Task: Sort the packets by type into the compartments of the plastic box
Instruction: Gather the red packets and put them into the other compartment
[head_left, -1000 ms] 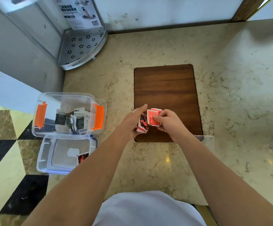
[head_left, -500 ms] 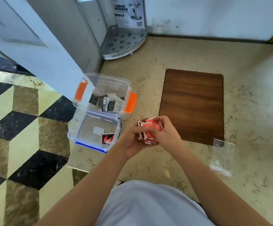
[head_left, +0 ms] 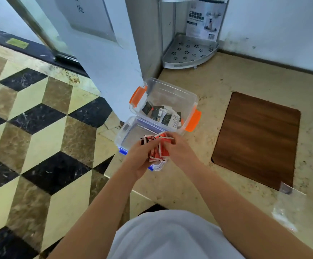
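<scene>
A bunch of red packets [head_left: 158,149] is held between my left hand [head_left: 138,159] and my right hand [head_left: 180,152], right above the near clear tray with blue clips [head_left: 125,131]. Behind it stands the clear plastic box with orange latches [head_left: 193,120], holding several black-and-white packets [head_left: 163,114]. Both containers sit at the left edge of the marble counter. My hands hide most of the near tray's inside.
A brown wooden board [head_left: 256,139] lies on the counter to the right. An empty clear plastic bag [head_left: 288,208] lies at the near right. A metal corner shelf [head_left: 189,53] stands at the back by the wall. The counter's edge drops to a chequered floor on the left.
Both hands carried the red packets left from the wooden board to above the near tray. My view swung left, showing more floor.
</scene>
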